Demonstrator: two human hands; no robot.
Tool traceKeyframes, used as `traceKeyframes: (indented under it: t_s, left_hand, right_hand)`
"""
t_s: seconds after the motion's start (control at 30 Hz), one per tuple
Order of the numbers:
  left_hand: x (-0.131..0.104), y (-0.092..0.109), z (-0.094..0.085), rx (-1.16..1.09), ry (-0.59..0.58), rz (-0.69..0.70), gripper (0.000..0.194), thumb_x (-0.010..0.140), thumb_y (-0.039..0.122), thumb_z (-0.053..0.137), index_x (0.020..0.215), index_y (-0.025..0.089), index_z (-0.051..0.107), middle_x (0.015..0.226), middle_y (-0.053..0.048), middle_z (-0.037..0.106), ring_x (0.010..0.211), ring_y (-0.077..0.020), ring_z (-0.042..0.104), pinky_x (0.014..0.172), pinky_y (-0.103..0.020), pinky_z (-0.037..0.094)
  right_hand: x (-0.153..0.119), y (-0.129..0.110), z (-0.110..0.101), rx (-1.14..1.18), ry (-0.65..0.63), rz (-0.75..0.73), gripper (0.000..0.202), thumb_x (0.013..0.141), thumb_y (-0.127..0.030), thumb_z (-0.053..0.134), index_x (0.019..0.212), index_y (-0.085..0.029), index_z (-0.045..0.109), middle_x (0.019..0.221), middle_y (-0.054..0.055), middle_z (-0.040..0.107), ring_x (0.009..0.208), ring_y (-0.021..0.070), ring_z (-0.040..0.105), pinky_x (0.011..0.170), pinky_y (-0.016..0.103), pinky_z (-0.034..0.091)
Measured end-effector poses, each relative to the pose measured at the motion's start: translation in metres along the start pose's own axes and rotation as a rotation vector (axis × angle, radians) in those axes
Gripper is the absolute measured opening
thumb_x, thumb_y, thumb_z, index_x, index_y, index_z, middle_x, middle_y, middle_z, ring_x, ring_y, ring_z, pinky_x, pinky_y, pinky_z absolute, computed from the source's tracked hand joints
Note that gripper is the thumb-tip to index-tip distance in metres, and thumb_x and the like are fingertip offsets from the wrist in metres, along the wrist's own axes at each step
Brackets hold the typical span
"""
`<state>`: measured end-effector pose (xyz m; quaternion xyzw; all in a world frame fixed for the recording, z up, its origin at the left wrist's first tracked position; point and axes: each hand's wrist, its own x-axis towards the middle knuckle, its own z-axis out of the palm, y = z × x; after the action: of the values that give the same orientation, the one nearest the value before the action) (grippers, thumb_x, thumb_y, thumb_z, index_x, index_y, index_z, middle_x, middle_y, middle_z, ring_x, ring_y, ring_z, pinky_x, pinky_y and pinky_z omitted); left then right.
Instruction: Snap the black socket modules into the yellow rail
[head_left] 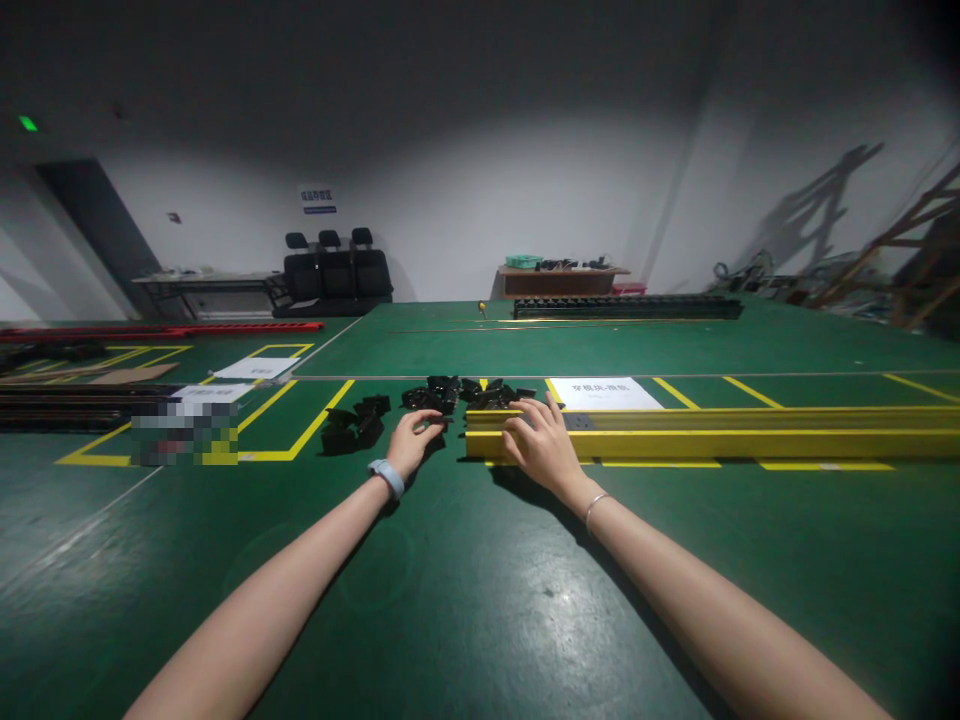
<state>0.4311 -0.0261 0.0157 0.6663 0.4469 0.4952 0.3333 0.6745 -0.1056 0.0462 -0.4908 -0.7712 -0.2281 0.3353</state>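
Two long yellow rails (712, 443) lie side by side on the green surface, their left ends near the middle of the view. My right hand (541, 445) rests over them near those ends, fingers spread. Just left of the rail ends is my left hand (415, 440), its fingers pinched around a small dark part (444, 418). Behind my hands sit piles of black parts (435, 393), and another small pile (354, 425) is to the left of my left hand.
A white printed sheet (606, 393) lies behind the rails. Dark rails (75, 408) and more paper (255, 368) are at the left. Farther back are a long black rail (626, 308), black seats (337, 275) and a brown table (562, 283).
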Motion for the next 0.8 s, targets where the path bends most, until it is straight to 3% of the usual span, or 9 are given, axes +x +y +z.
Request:
traceKeyframes:
  t_s: [0.13,0.23,0.4,0.8]
  left_hand:
    - [-0.005,0.008,0.005,-0.196,-0.099,-0.064,0.035,0.07,0.037,0.065,0.098,0.016,0.064,0.106,-0.011,0.065,0.096,-0.0218,0.062,0.085,-0.037,0.047]
    - [-0.008,0.017,0.008,-0.224,-0.108,-0.062,0.036,0.069,0.036,0.067,0.099,0.017,0.062,0.11,-0.01,0.065,0.099,-0.0213,0.062,0.086,-0.035,0.047]
    - [-0.009,0.023,0.01,-0.244,-0.22,-0.063,0.032,0.068,0.035,0.067,0.094,0.018,0.058,0.101,-0.007,0.067,0.097,-0.0199,0.062,0.085,-0.034,0.047]
    - [-0.005,0.015,0.011,-0.21,-0.236,-0.029,0.031,0.07,0.035,0.066,0.095,0.018,0.059,0.107,-0.007,0.064,0.097,-0.0193,0.06,0.085,-0.033,0.046]
  right_hand:
    - [-0.001,0.001,0.0,0.005,-0.007,0.017,0.017,0.088,-0.029,0.048,0.093,-0.022,0.063,0.116,0.008,0.058,0.117,0.0237,0.045,0.111,0.054,0.016]
    - [-0.002,0.002,0.002,0.013,-0.008,0.034,0.017,0.087,-0.029,0.049,0.095,-0.023,0.063,0.117,0.007,0.058,0.117,0.0239,0.044,0.111,0.054,0.016]
    - [-0.001,0.002,0.005,0.016,-0.001,0.039,0.017,0.087,-0.028,0.048,0.095,-0.023,0.062,0.116,0.007,0.058,0.117,0.0239,0.045,0.111,0.053,0.017]
    - [-0.001,0.001,0.004,0.021,0.004,0.046,0.017,0.088,-0.029,0.046,0.095,-0.023,0.061,0.115,0.007,0.058,0.115,0.0235,0.046,0.11,0.054,0.017]
